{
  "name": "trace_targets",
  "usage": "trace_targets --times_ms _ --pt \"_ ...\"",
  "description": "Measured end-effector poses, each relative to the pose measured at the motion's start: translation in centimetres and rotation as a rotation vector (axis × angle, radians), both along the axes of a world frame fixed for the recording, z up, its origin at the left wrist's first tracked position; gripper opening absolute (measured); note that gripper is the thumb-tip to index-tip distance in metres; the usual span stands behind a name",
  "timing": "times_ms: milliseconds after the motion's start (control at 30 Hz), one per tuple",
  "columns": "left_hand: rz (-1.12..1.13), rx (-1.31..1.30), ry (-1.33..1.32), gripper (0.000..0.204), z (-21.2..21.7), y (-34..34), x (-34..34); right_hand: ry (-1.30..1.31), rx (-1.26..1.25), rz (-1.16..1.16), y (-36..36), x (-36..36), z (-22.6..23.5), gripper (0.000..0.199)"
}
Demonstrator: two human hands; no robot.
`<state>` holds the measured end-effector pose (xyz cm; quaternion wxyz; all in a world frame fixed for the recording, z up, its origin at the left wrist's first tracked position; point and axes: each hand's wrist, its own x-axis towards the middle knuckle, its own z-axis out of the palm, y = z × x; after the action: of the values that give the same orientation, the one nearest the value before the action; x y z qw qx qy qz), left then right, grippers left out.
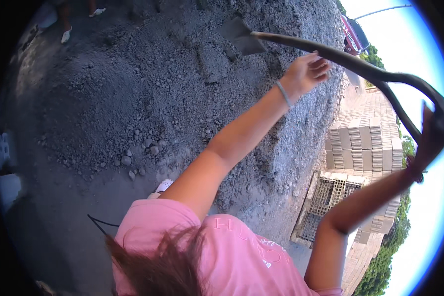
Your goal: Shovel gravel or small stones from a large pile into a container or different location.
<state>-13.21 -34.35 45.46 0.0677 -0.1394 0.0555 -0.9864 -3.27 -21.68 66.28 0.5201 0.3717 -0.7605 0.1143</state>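
Observation:
I hold a long-handled shovel raised over a big heap of grey gravel. Its dark metal blade hangs above the heap near the top of the view. My left hand, with a thin band on the wrist, is curled on the middle of the shaft. Far to the right, my right hand grips the looped handle end against the bright sky. Both arms reach up from my pink shirt at the bottom.
Stacks of pale concrete blocks and a slatted pallet stand right of the heap on brick paving. A red vehicle is at the top right. Another person's feet are at the top left. My white shoe rests at the heap's foot.

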Motion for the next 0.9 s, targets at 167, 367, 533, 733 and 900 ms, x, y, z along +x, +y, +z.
trace_targets --times_ms 167,367,533,733,900 --pt "0.487 -0.666 -0.851 0.071 -17.9 -7.6 0.9 -0.313 0.167 0.003 -7.6 -6.8 -17.7 0.016" --pt "1.285 -2.012 -0.388 0.062 -13.5 -10.7 -1.1 -0.594 0.233 0.023 -7.4 -4.5 -18.5 0.016" --pt "1.017 -2.118 0.183 0.015 -15.6 -8.6 0.0 -0.720 0.322 0.096 -4.0 -0.6 -22.4 0.015" --pt "1.063 -2.260 0.185 0.026 -22.1 -6.7 7.7 -0.749 0.361 0.247 -0.6 6.3 -32.5 0.018" --pt "1.054 -2.278 0.168 0.028 -21.6 -3.7 10.1 -0.784 0.453 0.238 2.4 8.5 -32.9 0.017"
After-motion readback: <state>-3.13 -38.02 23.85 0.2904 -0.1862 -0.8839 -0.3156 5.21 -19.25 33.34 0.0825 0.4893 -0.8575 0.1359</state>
